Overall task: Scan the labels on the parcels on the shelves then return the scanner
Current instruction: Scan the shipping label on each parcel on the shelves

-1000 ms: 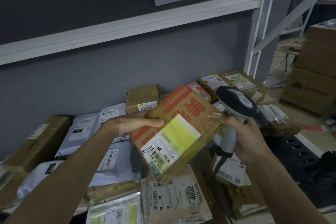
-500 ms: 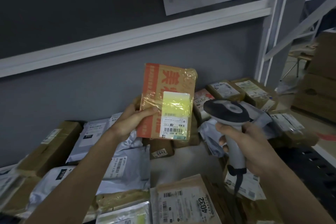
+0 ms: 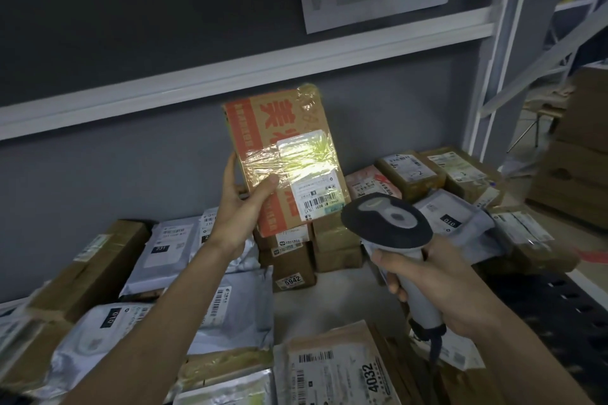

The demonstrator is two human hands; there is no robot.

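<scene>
My left hand (image 3: 241,204) grips an orange-and-brown cardboard parcel (image 3: 279,128) by its lower left edge and holds it upright above the shelf. Its white label (image 3: 317,194) with a barcode faces me, under shiny tape. My right hand (image 3: 427,283) holds the grey handheld scanner (image 3: 386,223) by its handle. The scanner's dark head sits just below and right of the label, pointing toward the parcel.
The shelf (image 3: 325,302) is crowded with parcels: grey poly bags (image 3: 171,246) at left, brown boxes (image 3: 292,266) at centre, a box marked 4032 (image 3: 335,371) in front, more boxes (image 3: 444,171) at right. A white shelf beam (image 3: 230,76) runs overhead. Stacked cartons (image 3: 579,158) stand at far right.
My left hand has lifted the orange parcel off the pile and turned it upright with the label facing me. My right hand has let go of the parcel and brought the scanner below the label.
</scene>
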